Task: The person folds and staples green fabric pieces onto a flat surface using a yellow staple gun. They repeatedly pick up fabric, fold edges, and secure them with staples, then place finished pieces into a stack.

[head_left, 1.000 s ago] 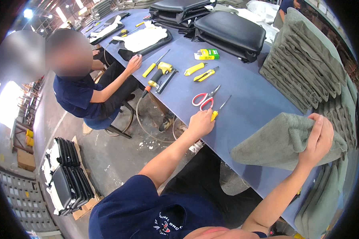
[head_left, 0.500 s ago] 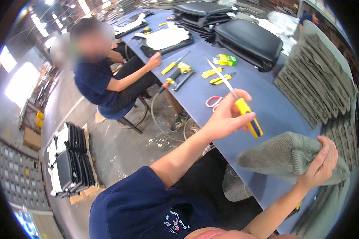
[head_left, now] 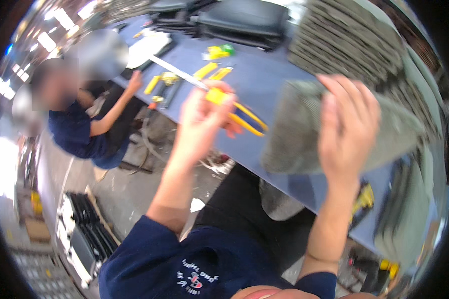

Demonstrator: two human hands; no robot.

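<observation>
My left hand (head_left: 203, 110) is closed around a screwdriver (head_left: 178, 73) with a yellow handle and a long metal shaft, held above the table. The shaft points up and to the left, and motion blurs the handle. A grey-green ribbed fabric cover (head_left: 292, 137) stands partly raised at the table's near edge. My right hand (head_left: 348, 124) grips its upper edge, fingers over the cloth; some of the cover is hidden behind that hand.
On the blue-grey table (head_left: 257, 74) lie yellow utility knives (head_left: 205, 71), a yellow-green box (head_left: 218, 52) and an air tool (head_left: 167, 82). Folded covers (head_left: 344, 42) are stacked right, black cushions (head_left: 244, 22) behind. A yellow tool (head_left: 365, 199) lies near my right forearm. A co-worker (head_left: 87, 122) sits left.
My view has turned, so the scene appears shifted left. The cover is raised more upright, and my right hand has moved to its upper edge. The screwdriver stays in my left hand.
</observation>
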